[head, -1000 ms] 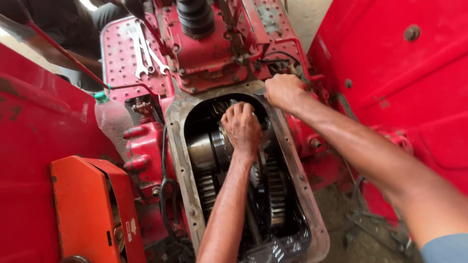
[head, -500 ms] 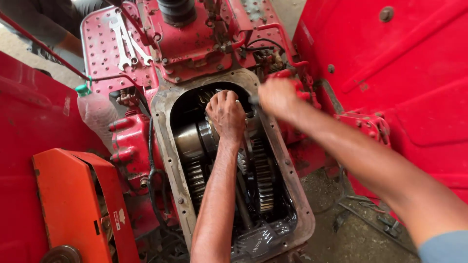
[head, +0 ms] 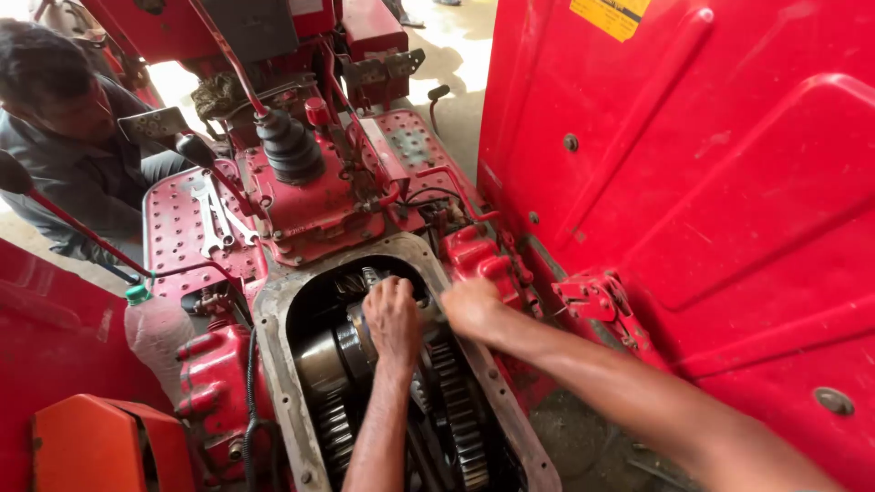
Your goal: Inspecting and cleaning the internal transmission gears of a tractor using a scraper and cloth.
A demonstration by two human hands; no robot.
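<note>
Both hands have drawn closer together since half a second ago, and the view has lifted to take in more of the red tractor ahead.

Looking down from the head camera, the left hand reaches into an open gearbox, a long grey-rimmed opening in the tractor body. Its fingers are curled down tightly over a greasy metal shaft and gears at the upper end of the opening; what exactly they grip is hidden under the hand. The right hand sits just beside it, at the right edge of the opening, fingers bent inward toward the same spot. Whether it holds anything cannot be told. The two hands nearly touch.

Below the hands, a large toothed gear stands on edge inside the opening, with smaller gears to its left.

Above the gearbox, a black rubber boot surrounds a lever on the red housing. Two wrenches lie on a red dotted footplate to the left. A clear plastic bottle with a green cap stands low on the left, beside the housing. An orange panel fills the bottom left corner. A large red fender fills the right side.

Another person in a grey shirt crouches at upper left, beyond the footplate.
</note>
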